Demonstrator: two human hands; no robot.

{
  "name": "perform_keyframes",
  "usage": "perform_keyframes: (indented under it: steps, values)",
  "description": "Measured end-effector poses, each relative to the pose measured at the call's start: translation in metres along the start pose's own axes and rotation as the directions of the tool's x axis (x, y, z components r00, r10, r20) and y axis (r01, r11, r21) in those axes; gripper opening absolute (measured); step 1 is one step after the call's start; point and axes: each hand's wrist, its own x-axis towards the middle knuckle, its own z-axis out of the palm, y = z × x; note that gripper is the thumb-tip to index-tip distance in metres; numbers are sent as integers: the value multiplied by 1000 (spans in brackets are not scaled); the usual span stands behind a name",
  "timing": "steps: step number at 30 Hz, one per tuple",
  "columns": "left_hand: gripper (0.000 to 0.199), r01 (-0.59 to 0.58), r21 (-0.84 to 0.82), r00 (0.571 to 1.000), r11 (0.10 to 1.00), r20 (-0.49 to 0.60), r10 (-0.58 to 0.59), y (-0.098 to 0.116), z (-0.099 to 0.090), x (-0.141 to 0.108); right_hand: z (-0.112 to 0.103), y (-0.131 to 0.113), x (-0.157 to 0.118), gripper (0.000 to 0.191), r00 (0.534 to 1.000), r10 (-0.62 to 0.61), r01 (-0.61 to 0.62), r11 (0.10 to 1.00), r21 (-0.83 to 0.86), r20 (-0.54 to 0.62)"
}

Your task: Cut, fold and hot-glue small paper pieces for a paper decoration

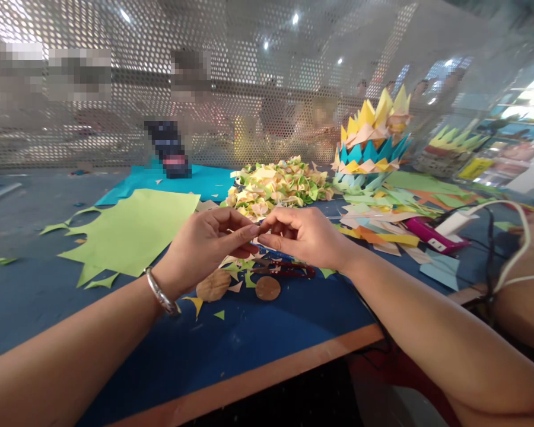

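Observation:
My left hand (216,246) and my right hand (300,237) meet fingertip to fingertip above the table, each in a pinch. Whatever lies between the fingers is too small or hidden to make out. Below them rest a pair of scissors with dark red handles (293,271), a ridged brown piece like a walnut shell (213,286) and a round brown disc (267,288). Small paper scraps (220,315) lie around these. Just beyond my hands rises a heap of small folded paper pieces (278,184) in yellow, pink and green.
Left of my hands lies a green paper sheet (133,231) with cut-out edges, over blue paper (129,184). At right are a spiky layered paper structure (371,148), paper strips (382,219) and a magenta power strip (434,235) with cables. A perforated metal screen (249,112) stands behind.

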Motion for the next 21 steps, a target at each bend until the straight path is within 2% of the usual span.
perform_keyframes:
  steps: [15,21]
  values:
    - [21,-56,58,998,997,-19,57,-4,-2,1,1,1,0,20,1000,-5,5,1000,-7,10]
    - [19,-70,92,997,993,-11,71,-4,-2,1,0,1,0,18,1000,-20,21,998,-62,16]
